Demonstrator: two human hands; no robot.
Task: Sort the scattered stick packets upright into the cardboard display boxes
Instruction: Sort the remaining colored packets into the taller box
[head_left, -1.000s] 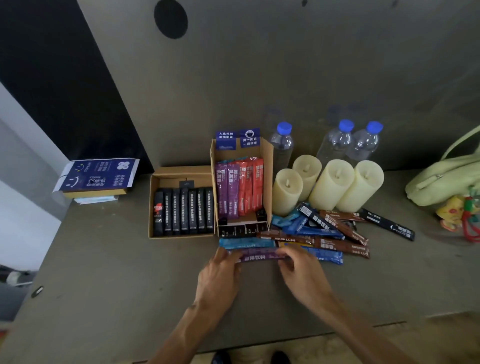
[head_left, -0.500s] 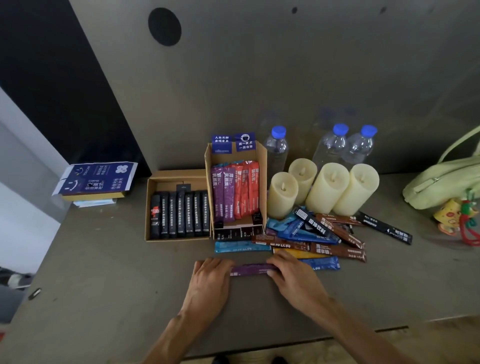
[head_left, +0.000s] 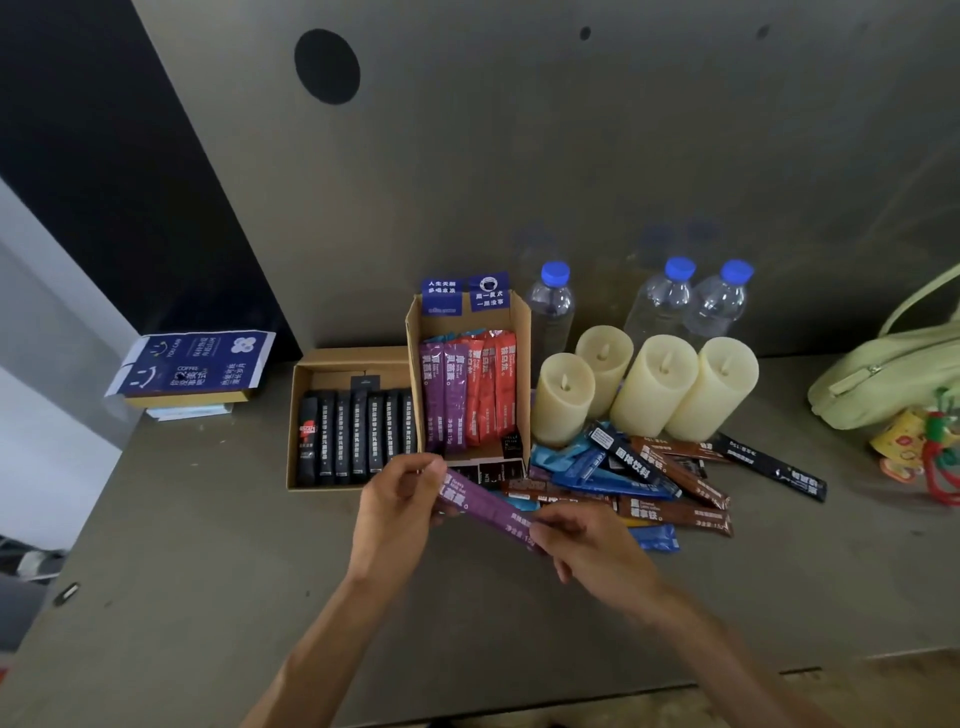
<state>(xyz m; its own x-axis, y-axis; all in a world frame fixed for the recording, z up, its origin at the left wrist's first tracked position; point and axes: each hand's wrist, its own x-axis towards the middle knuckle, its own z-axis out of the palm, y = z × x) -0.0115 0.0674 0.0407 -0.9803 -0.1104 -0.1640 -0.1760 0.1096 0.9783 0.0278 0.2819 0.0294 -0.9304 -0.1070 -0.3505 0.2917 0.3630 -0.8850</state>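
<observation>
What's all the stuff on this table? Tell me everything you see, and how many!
purple packet: one, purple, held above the table between both hands
tall box: one, brown cardboard, mid-table, purple and orange packets standing inside
low box: one, brown cardboard, left of the tall box, a row of black packets inside
loose packets: a heap, blue, brown and black, right of the tall box
candles: four, cream, behind the heap
water bottles: three, clear with blue caps, behind the candles
bag: one, pale green, far right
printed carton: one, dark blue, far left
table: one, grey
left hand: pinches the packet's left end
right hand: holds its right end
</observation>
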